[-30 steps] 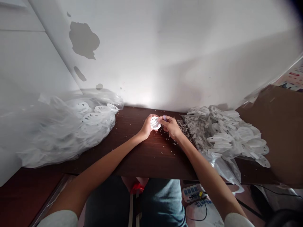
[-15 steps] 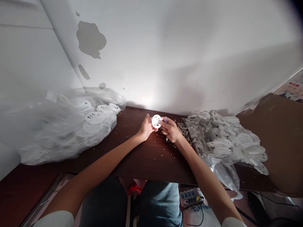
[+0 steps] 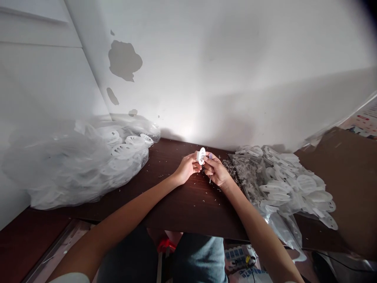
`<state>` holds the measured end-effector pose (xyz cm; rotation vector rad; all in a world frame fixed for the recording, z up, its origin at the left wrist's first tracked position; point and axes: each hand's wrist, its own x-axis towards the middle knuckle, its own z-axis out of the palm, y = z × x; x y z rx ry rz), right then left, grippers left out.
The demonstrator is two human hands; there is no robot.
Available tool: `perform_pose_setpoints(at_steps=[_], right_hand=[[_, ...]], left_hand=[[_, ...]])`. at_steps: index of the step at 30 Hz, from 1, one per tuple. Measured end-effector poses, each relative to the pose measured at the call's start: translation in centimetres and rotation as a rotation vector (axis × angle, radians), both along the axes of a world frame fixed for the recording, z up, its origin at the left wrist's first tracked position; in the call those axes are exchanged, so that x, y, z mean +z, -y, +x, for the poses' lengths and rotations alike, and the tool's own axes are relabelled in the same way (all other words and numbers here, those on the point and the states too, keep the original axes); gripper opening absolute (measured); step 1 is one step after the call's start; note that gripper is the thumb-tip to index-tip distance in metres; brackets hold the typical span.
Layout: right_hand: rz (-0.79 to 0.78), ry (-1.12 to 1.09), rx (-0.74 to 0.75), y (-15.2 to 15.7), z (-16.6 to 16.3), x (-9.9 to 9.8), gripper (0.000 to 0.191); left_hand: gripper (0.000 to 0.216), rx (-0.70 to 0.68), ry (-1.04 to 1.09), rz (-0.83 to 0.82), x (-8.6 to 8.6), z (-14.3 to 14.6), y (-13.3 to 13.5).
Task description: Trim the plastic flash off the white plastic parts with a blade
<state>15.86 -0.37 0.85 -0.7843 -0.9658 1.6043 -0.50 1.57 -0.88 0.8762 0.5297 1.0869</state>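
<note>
My left hand pinches a small round white plastic disc with slots, held on edge above the dark wooden table. My right hand is closed beside it, touching the disc and gripping a thin purple-handled tool whose metal tip points down. Both hands meet at the middle of the table near the wall.
A large clear bag of white discs lies at the left. A pile of white discs on clear plastic lies at the right, next to a brown cardboard sheet. Small plastic shavings litter the table. A power strip sits on the floor.
The disc has turned from facing me to standing on edge. My hands stay together; the view has shifted slightly so they sit lower in frame.
</note>
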Motion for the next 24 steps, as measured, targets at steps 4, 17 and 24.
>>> perform_pose_setpoints(at_steps=[4, 17, 24], right_hand=[[0.01, 0.031, -0.022, -0.2, 0.5, 0.2, 0.043], [0.35, 0.092, -0.635, 1.9, 2.3, 5.1, 0.048], [0.321, 0.038, -0.592, 2.7, 2.6, 5.6, 0.074]], left_hand=[[0.062, -0.105, 0.029, -0.019, 0.7, -0.2, 0.4], [0.041, -0.205, -0.077, 0.001, 0.2, 0.4, 1.4], [0.047, -0.352, -0.118, 0.059, 0.2, 0.9, 2.2]])
